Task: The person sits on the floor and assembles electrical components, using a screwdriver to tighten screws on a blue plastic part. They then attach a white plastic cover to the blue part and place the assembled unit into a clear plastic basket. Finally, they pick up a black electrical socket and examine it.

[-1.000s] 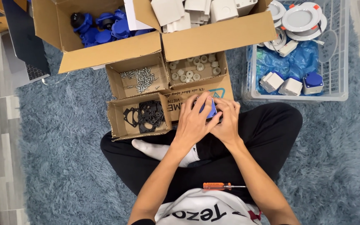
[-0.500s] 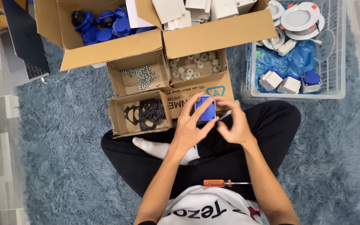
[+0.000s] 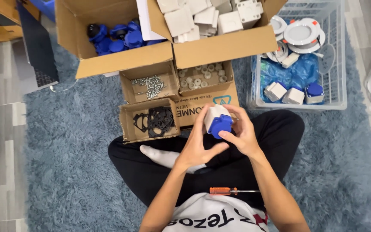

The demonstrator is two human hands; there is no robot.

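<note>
I sit cross-legged on a blue shaggy rug (image 3: 65, 172). Both hands hold a small socket part with a white housing and a blue front (image 3: 217, 120) above my lap. My left hand (image 3: 198, 148) cups it from below and the left. My right hand (image 3: 241, 133) grips it from the right, with fingers over its top and blue face. An orange-handled screwdriver (image 3: 228, 190) lies across my lap, close to my shirt.
Small open boxes ahead hold black gaskets (image 3: 155, 120), screws (image 3: 149, 86) and round white washers (image 3: 202, 77). Behind them, big cardboard boxes hold blue parts (image 3: 117, 36) and white housings (image 3: 207, 17). A clear plastic crate (image 3: 340, 64) at the right holds finished sockets and round lamps.
The socket part has come out from between my closed hands and been turned, so its white housing and blue face now show. My hands have shifted slightly right.
</note>
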